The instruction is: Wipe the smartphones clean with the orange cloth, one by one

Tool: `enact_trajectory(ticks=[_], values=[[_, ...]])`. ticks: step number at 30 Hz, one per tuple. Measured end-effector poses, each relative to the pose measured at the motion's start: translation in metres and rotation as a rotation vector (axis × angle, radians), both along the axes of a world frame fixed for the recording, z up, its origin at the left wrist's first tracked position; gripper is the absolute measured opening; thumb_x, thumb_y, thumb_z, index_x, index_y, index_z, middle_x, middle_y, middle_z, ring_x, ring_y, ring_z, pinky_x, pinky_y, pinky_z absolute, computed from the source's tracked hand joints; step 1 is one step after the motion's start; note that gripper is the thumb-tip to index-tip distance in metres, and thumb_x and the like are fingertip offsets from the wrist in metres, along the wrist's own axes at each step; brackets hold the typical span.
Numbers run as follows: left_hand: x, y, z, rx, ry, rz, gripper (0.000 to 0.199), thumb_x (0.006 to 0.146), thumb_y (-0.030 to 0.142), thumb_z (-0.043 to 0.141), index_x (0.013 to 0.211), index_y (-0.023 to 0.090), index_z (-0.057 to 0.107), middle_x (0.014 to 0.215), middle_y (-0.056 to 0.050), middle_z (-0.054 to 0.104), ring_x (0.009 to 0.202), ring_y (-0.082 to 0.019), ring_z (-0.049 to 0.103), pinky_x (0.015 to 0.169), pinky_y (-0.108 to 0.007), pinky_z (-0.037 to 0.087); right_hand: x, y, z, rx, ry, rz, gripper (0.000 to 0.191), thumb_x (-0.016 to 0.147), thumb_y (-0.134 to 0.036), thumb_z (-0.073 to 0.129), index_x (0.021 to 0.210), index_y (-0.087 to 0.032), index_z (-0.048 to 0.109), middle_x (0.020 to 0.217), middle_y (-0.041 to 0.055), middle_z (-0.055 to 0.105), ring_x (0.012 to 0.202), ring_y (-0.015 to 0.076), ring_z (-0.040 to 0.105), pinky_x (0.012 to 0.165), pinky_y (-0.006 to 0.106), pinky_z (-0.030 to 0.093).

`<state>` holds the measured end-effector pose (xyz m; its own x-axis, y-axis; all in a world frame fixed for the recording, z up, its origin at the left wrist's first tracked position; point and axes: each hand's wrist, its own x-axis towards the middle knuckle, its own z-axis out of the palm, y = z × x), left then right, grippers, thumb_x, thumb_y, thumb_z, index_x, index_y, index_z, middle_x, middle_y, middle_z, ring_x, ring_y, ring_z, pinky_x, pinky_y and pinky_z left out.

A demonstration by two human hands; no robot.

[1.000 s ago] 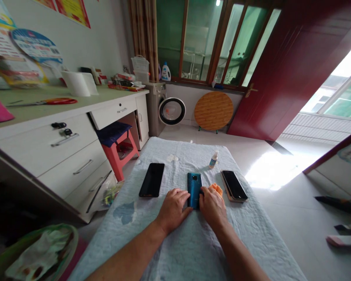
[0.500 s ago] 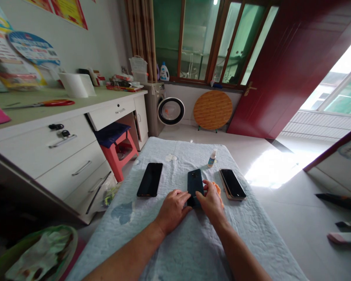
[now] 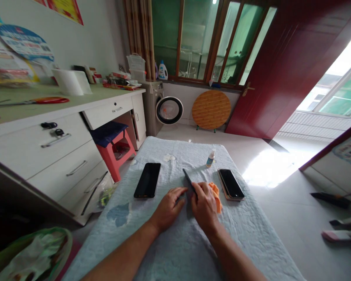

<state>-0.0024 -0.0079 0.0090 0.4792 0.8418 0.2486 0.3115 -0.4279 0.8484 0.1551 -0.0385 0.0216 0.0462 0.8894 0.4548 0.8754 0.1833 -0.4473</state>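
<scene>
My right hand (image 3: 204, 203) is closed on a dark smartphone (image 3: 188, 178), which is tipped up so that only its thin edge shows. The phone's lower part is hidden by my fingers. Just left of it is my left hand (image 3: 170, 207), thumb and fingers apart, holding nothing that I can see. A crumpled orange cloth (image 3: 215, 195) lies against the right side of my right hand. Another black smartphone (image 3: 148, 180) rests screen up on the left. At the right, a third phone (image 3: 231, 183) lies on top of a pinkish-gold flat thing, perhaps another phone.
A small spray bottle (image 3: 210, 159) stands toward the back right of the pale blue cloth-covered table (image 3: 169, 257). To the left are a white desk (image 3: 55, 144) and a red stool (image 3: 117, 150). A bin (image 3: 32, 253) sits at lower left.
The phone has turned from lying back-side up to standing on edge in my right hand. My left hand has come off it and shifted slightly left. More of the orange cloth shows.
</scene>
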Motion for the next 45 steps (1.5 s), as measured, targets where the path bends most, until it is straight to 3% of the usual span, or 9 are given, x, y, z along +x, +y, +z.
enact_trajectory(ticks=[6, 10, 17, 20, 25, 29, 37, 45], values=[[-0.006, 0.010, 0.000, -0.270, -0.172, 0.074, 0.040, 0.088, 0.031, 0.054, 0.125, 0.016, 0.057, 0.129, -0.008, 0.060, 0.121, -0.025, 0.054, 0.108, -0.042, 0.039, -0.018, -0.005, -0.004, -0.045, -0.101, 0.090, 0.037, 0.084, -0.008, 0.043, 0.116, -0.018, 0.059, 0.100, 0.0085, 0.056, 0.093, 0.0212, 0.051, 0.084, 0.032, 0.042], [-0.006, 0.016, -0.005, -0.411, -0.274, 0.023, 0.047, 0.089, 0.028, 0.053, 0.133, 0.013, 0.049, 0.129, -0.011, 0.060, 0.120, -0.025, 0.055, 0.105, -0.043, 0.043, -0.024, -0.007, -0.004, -0.080, -0.102, 0.098, 0.034, 0.085, -0.008, 0.045, 0.114, -0.019, 0.060, 0.100, 0.0082, 0.057, 0.094, 0.0220, 0.050, 0.085, 0.033, 0.041], [-0.007, 0.018, -0.013, -0.505, -0.357, 0.011, 0.055, 0.091, 0.022, 0.046, 0.144, 0.014, 0.033, 0.139, -0.016, 0.049, 0.125, -0.023, 0.052, 0.107, -0.041, 0.040, -0.024, -0.007, -0.001, -0.135, -0.074, 0.166, 0.029, 0.085, -0.016, 0.052, 0.112, -0.022, 0.061, 0.100, 0.0064, 0.059, 0.093, 0.0207, 0.052, 0.085, 0.031, 0.041], [-0.005, 0.017, -0.014, -0.573, -0.449, 0.006, 0.059, 0.090, 0.027, 0.051, 0.144, 0.015, 0.032, 0.142, -0.018, 0.046, 0.127, -0.025, 0.050, 0.109, -0.044, 0.037, -0.013, -0.003, 0.001, -0.137, -0.094, 0.091, 0.024, 0.088, -0.020, 0.050, 0.109, -0.020, 0.061, 0.100, 0.0068, 0.059, 0.094, 0.0206, 0.052, 0.085, 0.031, 0.040], [-0.003, 0.015, -0.012, -0.635, -0.529, 0.032, 0.066, 0.083, 0.034, 0.063, 0.141, 0.015, 0.037, 0.143, -0.020, 0.044, 0.130, -0.031, 0.044, 0.110, -0.047, 0.032, -0.003, 0.000, 0.001, -0.185, -0.209, -0.150, 0.042, 0.085, -0.040, 0.055, 0.120, -0.018, 0.056, 0.104, 0.0113, 0.059, 0.100, 0.0281, 0.050, 0.089, 0.039, 0.037], [-0.004, 0.012, -0.008, -0.665, -0.554, -0.024, 0.066, 0.083, 0.032, 0.063, 0.141, 0.018, 0.037, 0.145, -0.017, 0.042, 0.133, -0.030, 0.041, 0.112, -0.047, 0.028, -0.012, 0.001, -0.002, -0.269, -0.245, -0.174, 0.061, 0.080, -0.051, 0.057, 0.130, -0.016, 0.049, 0.104, 0.0136, 0.059, 0.099, 0.0309, 0.051, 0.089, 0.042, 0.036], [-0.004, 0.013, -0.010, -0.667, -0.558, -0.086, 0.063, 0.081, 0.025, 0.062, 0.139, 0.018, 0.039, 0.147, -0.016, 0.040, 0.134, -0.028, 0.039, 0.113, -0.046, 0.027, -0.012, 0.006, -0.004, -0.311, -0.232, -0.186, 0.064, 0.078, -0.043, 0.057, 0.134, -0.015, 0.044, 0.108, 0.0152, 0.057, 0.099, 0.0307, 0.051, 0.089, 0.041, 0.035], [-0.002, 0.014, -0.011, -0.653, -0.595, 0.015, 0.058, 0.075, 0.025, 0.066, 0.130, 0.018, 0.049, 0.139, -0.014, 0.048, 0.127, -0.027, 0.047, 0.110, -0.045, 0.031, -0.010, 0.004, -0.004, -0.310, -0.265, -0.202, 0.062, 0.075, -0.032, 0.055, 0.134, -0.013, 0.046, 0.109, 0.0167, 0.057, 0.098, 0.0315, 0.050, 0.088, 0.042, 0.034]])
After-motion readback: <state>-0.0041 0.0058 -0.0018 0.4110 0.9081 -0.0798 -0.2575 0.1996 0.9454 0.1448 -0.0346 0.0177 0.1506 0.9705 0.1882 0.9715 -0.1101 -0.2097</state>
